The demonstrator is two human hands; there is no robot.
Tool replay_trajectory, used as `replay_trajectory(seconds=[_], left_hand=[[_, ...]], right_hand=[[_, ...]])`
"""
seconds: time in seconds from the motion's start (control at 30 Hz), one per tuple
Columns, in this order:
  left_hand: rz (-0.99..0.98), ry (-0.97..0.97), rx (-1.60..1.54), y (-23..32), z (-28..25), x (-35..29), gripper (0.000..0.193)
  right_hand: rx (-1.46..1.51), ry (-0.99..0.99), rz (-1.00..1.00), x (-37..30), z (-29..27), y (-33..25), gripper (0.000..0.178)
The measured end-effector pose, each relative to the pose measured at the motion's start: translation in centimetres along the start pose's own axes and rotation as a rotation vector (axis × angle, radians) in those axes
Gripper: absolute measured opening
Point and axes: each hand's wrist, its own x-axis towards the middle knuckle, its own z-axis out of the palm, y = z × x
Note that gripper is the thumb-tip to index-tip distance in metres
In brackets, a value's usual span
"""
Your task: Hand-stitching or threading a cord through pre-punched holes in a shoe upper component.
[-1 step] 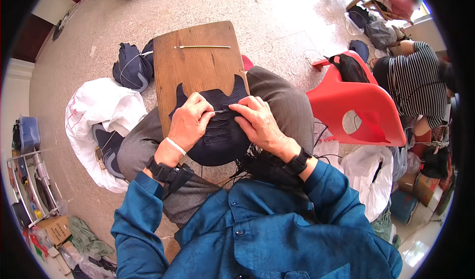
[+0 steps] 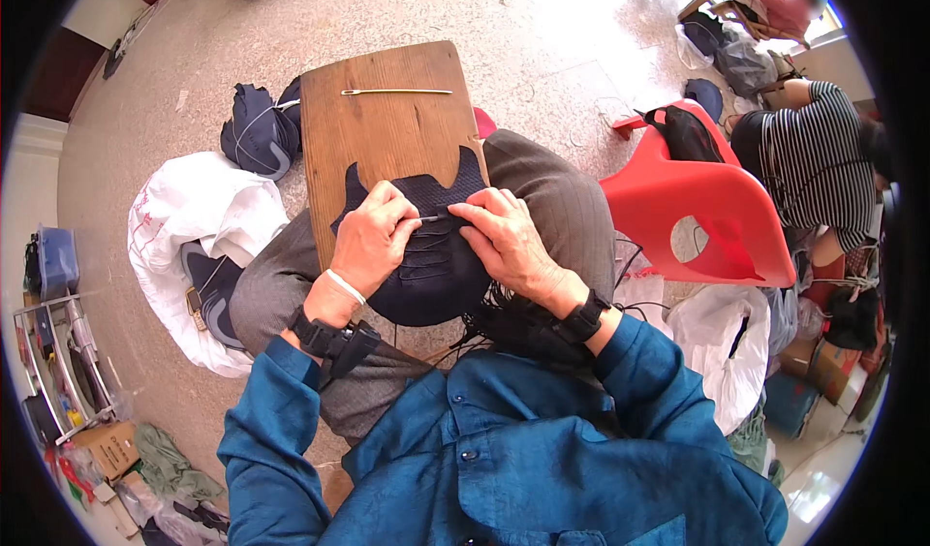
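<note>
A dark navy knitted shoe upper (image 2: 418, 299) lies over the near end of a wooden board (image 2: 392, 144) between my knees. Dark lace runs in rows across its middle. My left hand (image 2: 366, 234) pinches a thin silvery needle (image 2: 429, 218) between thumb and forefinger, its tip pointing right across the lacing. My right hand (image 2: 509, 239) grips the upper's right side by the lace rows, fingertips close to the needle's tip. Farther up the board rests a long metal needle (image 2: 397, 92), untouched.
Bundled navy uppers (image 2: 260, 134) and a white sack (image 2: 165, 246) sit on the floor at left. A red plastic chair (image 2: 693, 207) stands at right, a black item on it. Beyond it bends a person in a striped top (image 2: 814, 163). Dark laces hang by my right wrist.
</note>
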Motion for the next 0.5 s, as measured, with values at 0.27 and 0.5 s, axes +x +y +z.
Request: replay_trajectory(seconds=[0.27, 0.5], left_hand=[[0.01, -0.029, -0.039, 0.3, 0.7, 0.7, 0.006], [-0.067, 0.007, -0.09, 0.3, 0.1, 0.0, 0.006]], right_hand=[[-0.038, -0.005, 0.041, -0.2, 0.1, -0.8, 0.041], [0.069, -0.016, 0.008, 0.0, -0.1, 0.3, 0.033]])
